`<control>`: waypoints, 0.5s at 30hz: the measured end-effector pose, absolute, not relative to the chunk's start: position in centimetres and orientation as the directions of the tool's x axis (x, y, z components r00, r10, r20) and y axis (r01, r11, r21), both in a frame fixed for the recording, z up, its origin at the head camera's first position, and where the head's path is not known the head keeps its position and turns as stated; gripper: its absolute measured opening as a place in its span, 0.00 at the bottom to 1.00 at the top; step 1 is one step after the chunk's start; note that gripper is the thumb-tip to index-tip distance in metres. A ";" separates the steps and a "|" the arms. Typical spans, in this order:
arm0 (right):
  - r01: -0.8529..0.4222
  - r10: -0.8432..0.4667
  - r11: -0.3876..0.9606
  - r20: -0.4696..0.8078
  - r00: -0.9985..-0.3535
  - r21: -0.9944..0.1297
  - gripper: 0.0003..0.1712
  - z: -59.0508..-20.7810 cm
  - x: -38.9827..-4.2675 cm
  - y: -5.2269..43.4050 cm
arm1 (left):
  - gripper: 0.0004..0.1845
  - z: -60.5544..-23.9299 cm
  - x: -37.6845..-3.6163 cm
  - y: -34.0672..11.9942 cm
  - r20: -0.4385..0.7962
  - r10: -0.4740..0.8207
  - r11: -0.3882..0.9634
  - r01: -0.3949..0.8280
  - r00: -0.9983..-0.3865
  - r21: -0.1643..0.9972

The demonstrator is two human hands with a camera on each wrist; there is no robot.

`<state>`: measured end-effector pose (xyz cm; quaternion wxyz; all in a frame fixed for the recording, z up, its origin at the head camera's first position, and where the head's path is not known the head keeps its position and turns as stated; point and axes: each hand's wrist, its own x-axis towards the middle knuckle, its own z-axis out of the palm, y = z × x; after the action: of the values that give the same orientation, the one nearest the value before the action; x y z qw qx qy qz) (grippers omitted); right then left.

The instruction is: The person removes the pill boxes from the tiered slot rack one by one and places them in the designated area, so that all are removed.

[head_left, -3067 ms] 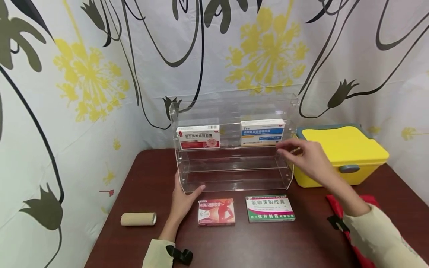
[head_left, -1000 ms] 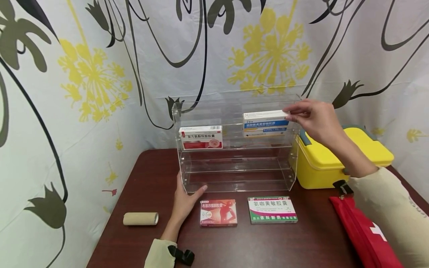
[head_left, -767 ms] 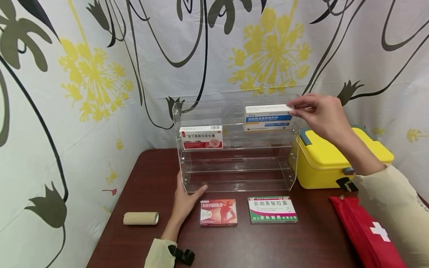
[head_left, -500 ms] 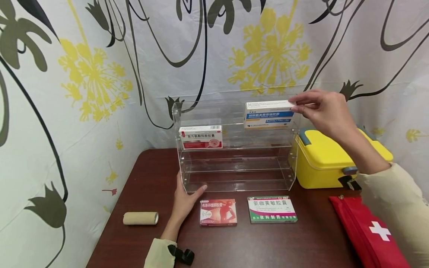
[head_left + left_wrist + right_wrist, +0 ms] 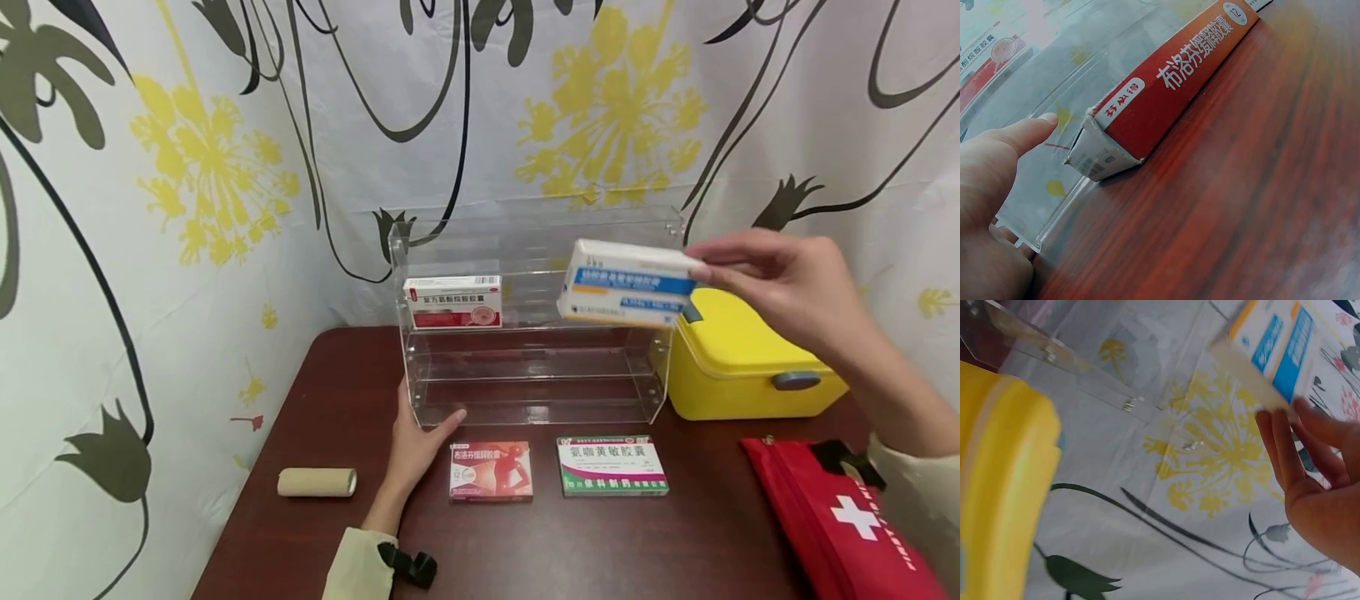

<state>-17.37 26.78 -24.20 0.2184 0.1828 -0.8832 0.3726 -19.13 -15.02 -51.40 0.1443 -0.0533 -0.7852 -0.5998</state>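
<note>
My right hand (image 5: pixel 780 287) pinches the right end of a white and blue medicine box (image 5: pixel 628 283) and holds it in the air in front of the clear acrylic shelf (image 5: pixel 525 367). The same box (image 5: pixel 1279 350) shows in the right wrist view, gripped at its end by my fingers (image 5: pixel 1294 456). My left hand (image 5: pixel 416 446) rests flat against the shelf's lower left corner, thumb (image 5: pixel 1025 134) on the acrylic. A red and white box (image 5: pixel 453 302) stands on the top tier.
A red box (image 5: pixel 491 472) and a green box (image 5: pixel 611 467) lie flat on the brown table (image 5: pixel 337 375) in front of the shelf. A tan roll (image 5: pixel 317 482) lies at left. A yellow lidded case (image 5: pixel 742 367) stands right of the shelf, a red first-aid pouch (image 5: pixel 840 525) near right.
My right hand took hold of the white and blue box on the top tier, lifted it up and brought it out toward me. The left hand has stayed put.
</note>
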 end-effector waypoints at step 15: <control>-0.367 -0.488 0.523 0.083 -0.869 -0.770 0.11 -36.9 -11.0 28.3 | 0.55 -51.4 -19.2 -15.1 0.280 -0.090 0.292 0.244 -0.956 0.925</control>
<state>-11.04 28.31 -36.89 -0.0717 0.2456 -0.8696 0.4223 -19.20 -15.12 -51.37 0.1407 -0.0484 -0.7913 -0.5931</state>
